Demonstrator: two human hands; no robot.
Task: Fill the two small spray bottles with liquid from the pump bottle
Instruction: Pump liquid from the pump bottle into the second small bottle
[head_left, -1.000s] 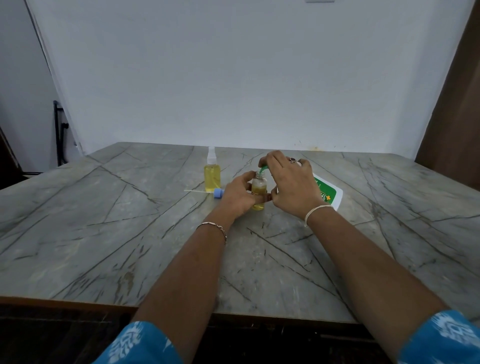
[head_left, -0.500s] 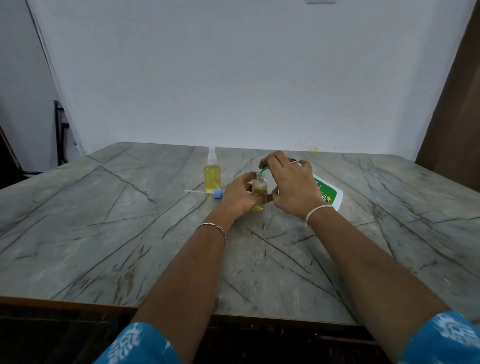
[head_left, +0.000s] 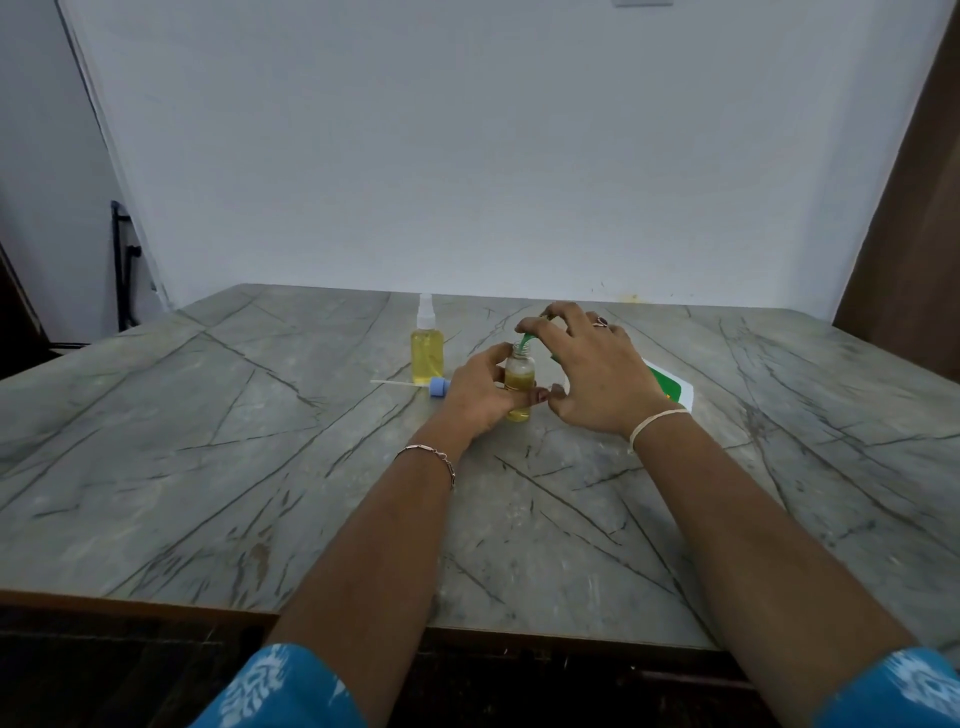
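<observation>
My left hand (head_left: 480, 395) grips a small open spray bottle (head_left: 518, 382) that stands on the table, partly filled with yellow liquid. My right hand (head_left: 597, 371) curls over the green pump head (head_left: 525, 340) of the pump bottle (head_left: 671, 388), fingers on top, thumb low at the side. The green nozzle points into the small bottle's mouth. Most of the white, green-labelled pump bottle is hidden behind my right hand. A second small spray bottle (head_left: 427, 348), full of yellow liquid and wearing its white sprayer, stands just left of my hands.
A blue spray cap with its thin white tube (head_left: 439, 387) lies on the grey marble table (head_left: 234, 467) beside my left hand. A white wall backs the table; a brown panel stands at the right, and a dark frame at the far left.
</observation>
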